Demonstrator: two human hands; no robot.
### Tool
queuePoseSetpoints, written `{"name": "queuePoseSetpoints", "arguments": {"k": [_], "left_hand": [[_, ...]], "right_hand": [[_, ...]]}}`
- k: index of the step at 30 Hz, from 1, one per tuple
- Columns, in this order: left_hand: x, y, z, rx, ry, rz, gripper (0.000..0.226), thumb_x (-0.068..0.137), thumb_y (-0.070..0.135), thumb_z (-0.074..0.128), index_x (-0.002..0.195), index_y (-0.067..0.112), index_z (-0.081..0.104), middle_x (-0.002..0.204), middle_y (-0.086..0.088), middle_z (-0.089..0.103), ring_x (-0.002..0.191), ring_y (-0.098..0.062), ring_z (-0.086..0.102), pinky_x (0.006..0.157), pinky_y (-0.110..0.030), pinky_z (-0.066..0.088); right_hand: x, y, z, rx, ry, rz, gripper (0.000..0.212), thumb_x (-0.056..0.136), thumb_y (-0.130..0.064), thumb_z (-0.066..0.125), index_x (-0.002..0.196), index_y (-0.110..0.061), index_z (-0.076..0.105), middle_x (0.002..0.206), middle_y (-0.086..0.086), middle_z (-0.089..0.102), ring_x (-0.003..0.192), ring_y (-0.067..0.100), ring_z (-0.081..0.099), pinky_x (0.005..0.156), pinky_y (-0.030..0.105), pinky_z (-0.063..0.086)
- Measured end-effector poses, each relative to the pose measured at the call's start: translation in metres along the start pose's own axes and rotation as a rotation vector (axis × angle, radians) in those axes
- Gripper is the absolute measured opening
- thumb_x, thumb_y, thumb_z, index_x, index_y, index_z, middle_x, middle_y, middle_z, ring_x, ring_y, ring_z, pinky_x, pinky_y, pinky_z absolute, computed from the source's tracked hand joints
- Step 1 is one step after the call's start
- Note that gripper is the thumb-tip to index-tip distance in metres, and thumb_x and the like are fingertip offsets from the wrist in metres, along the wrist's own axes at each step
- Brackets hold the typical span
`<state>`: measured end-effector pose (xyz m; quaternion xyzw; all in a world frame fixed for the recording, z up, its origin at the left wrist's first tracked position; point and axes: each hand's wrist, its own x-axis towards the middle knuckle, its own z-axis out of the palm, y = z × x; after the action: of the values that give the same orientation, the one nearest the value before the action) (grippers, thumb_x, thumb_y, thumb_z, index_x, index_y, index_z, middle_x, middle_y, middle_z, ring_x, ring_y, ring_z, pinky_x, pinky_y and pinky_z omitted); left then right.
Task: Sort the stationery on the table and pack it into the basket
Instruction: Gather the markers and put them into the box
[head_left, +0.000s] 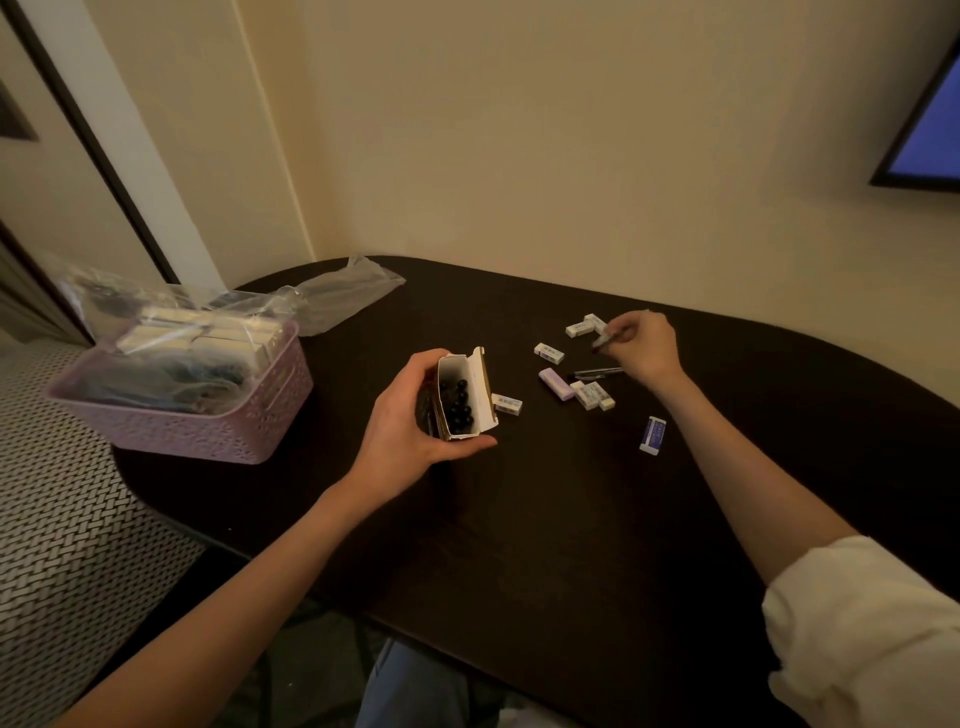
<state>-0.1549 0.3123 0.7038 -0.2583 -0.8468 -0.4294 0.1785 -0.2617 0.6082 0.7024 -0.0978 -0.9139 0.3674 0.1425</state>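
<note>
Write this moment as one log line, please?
left hand: holds open box of pens | right hand: pinches pen | erasers: loose on table | basket: partly packed

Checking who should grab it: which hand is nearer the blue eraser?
Right. The right hand pinches a pen beyond the blue eraser; the left hand holds the pen box, farther off.
</note>
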Motion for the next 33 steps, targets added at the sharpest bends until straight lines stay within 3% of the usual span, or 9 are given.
{"name": "queuePoseSetpoints", "arguments": {"k": [2, 5, 7, 10, 16, 21, 25, 29, 33], "left_hand": [[-0.001, -0.002, 0.0, -0.001, 0.005, 0.008, 0.08, 0.063, 0.033, 0.086, 0.129, 0.023, 0.041, 0.128, 0.007, 0.052, 0.123, -0.005, 0.05, 0.103, -0.017, 0.041], [-0.001, -0.003, -0.001, -0.013, 0.018, -0.017, 0.08, 0.062, 0.034, 0.085, 0.129, 0.024, 0.041, 0.128, 0.011, 0.051, 0.122, -0.001, 0.048, 0.102, -0.013, 0.039], [-0.001, -0.004, -0.001, -0.022, 0.026, -0.029, 0.08, 0.062, 0.034, 0.084, 0.129, 0.025, 0.04, 0.128, 0.012, 0.05, 0.122, 0.0, 0.048, 0.101, -0.012, 0.039], [-0.001, -0.005, 0.001, -0.02, 0.023, -0.034, 0.082, 0.062, 0.035, 0.084, 0.13, 0.021, 0.041, 0.129, 0.006, 0.052, 0.122, -0.003, 0.049, 0.102, -0.014, 0.039], [0.001, -0.004, 0.002, -0.047, 0.029, -0.034, 0.08, 0.063, 0.034, 0.084, 0.13, 0.019, 0.042, 0.125, 0.01, 0.054, 0.119, 0.0, 0.051, 0.1, -0.012, 0.039], [0.002, -0.004, 0.002, -0.047, 0.013, -0.034, 0.082, 0.064, 0.034, 0.084, 0.132, 0.016, 0.042, 0.128, 0.009, 0.054, 0.121, -0.001, 0.051, 0.101, -0.014, 0.04], [0.002, -0.002, 0.002, -0.048, 0.014, -0.026, 0.08, 0.064, 0.034, 0.084, 0.13, 0.018, 0.042, 0.126, 0.015, 0.052, 0.12, 0.001, 0.05, 0.101, -0.013, 0.039], [0.002, -0.003, 0.0, -0.067, 0.036, -0.035, 0.078, 0.065, 0.027, 0.086, 0.129, 0.02, 0.042, 0.123, 0.02, 0.05, 0.118, 0.004, 0.05, 0.097, -0.009, 0.039], [0.002, -0.004, -0.001, -0.073, 0.033, -0.036, 0.079, 0.065, 0.029, 0.086, 0.13, 0.018, 0.042, 0.123, 0.017, 0.052, 0.118, 0.001, 0.052, 0.097, -0.011, 0.04]], "right_hand": [[-0.016, -0.026, -0.005, 0.119, 0.031, -0.161, 0.015, 0.093, -0.022, 0.062, 0.098, -0.009, 0.069, 0.078, -0.003, 0.062, 0.071, 0.005, 0.058, 0.065, 0.018, 0.044], [-0.056, -0.082, -0.026, 0.463, -0.024, -0.38, 0.034, 0.103, -0.026, 0.041, 0.091, -0.011, 0.069, 0.061, -0.002, 0.053, 0.056, 0.004, 0.051, 0.061, 0.013, 0.04], [-0.083, -0.117, -0.044, 0.624, -0.103, -0.508, 0.04, 0.104, -0.02, 0.036, 0.091, -0.004, 0.07, 0.049, -0.007, 0.046, 0.044, 0.003, 0.04, 0.054, 0.011, 0.034], [-0.11, -0.15, -0.064, 0.694, -0.3, -0.585, 0.025, 0.097, -0.002, 0.039, 0.092, 0.0, 0.064, 0.046, -0.011, 0.04, 0.04, 0.003, 0.032, 0.042, 0.017, 0.025], [-0.13, -0.164, -0.059, 0.265, -0.475, -0.547, 0.004, 0.089, -0.013, 0.057, 0.093, -0.014, 0.056, 0.067, -0.012, 0.051, 0.051, -0.004, 0.049, 0.049, 0.011, 0.036], [-0.122, -0.159, -0.027, 0.083, -0.431, -0.569, 0.01, 0.089, -0.025, 0.061, 0.091, -0.019, 0.053, 0.073, -0.011, 0.054, 0.067, 0.003, 0.054, 0.073, 0.037, 0.055], [-0.117, -0.161, -0.015, 0.024, -0.386, -0.61, 0.015, 0.086, -0.027, 0.069, 0.088, -0.023, 0.055, 0.086, -0.008, 0.059, 0.077, 0.005, 0.058, 0.07, 0.029, 0.054], [-0.115, -0.157, -0.012, 0.0, -0.379, -0.635, 0.014, 0.082, -0.022, 0.074, 0.09, -0.023, 0.063, 0.081, -0.007, 0.063, 0.073, 0.005, 0.06, 0.072, 0.032, 0.056], [-0.116, -0.156, -0.015, 0.007, -0.41, -0.632, 0.017, 0.081, -0.02, 0.075, 0.093, -0.024, 0.064, 0.075, -0.01, 0.062, 0.068, 0.002, 0.059, 0.068, 0.026, 0.055]]}}
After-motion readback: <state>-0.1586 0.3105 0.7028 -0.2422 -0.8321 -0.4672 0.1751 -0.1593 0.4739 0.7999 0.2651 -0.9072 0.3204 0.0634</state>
